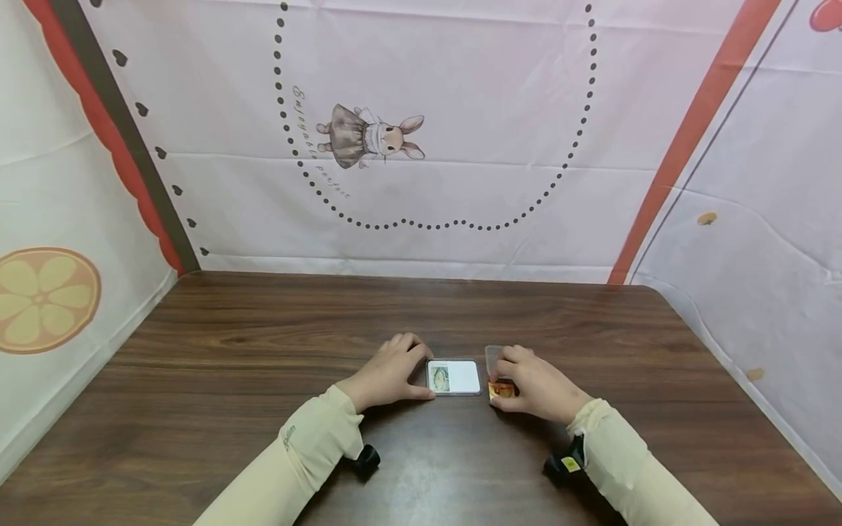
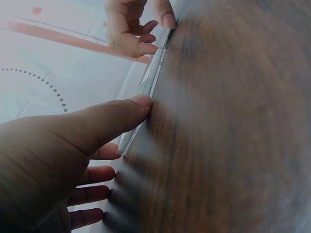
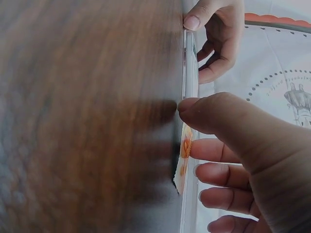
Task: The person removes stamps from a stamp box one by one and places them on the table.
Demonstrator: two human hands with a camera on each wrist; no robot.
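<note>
A flat clear plastic case (image 1: 465,377) lies on the table, holding a white card and a green-toned postage stamp (image 1: 440,378). My left hand (image 1: 391,372) grips its left end, thumb at the near edge and index finger at the far edge. To the right, an orange postage stamp (image 1: 502,390) with a serrated edge lies partly on another clear plastic piece (image 1: 493,356). My right hand (image 1: 536,383) holds that orange stamp between thumb and index finger; its other fingers spread over the clear piece. The right fingers hide part of both.
The brown wooden table (image 1: 263,329) surrounds both hands. Behind it hangs a pale printed cloth (image 1: 460,146) with a rabbit figure, and cloth also lines both sides. A black wrist camera (image 1: 367,462) sits under the left sleeve, another (image 1: 559,467) under the right.
</note>
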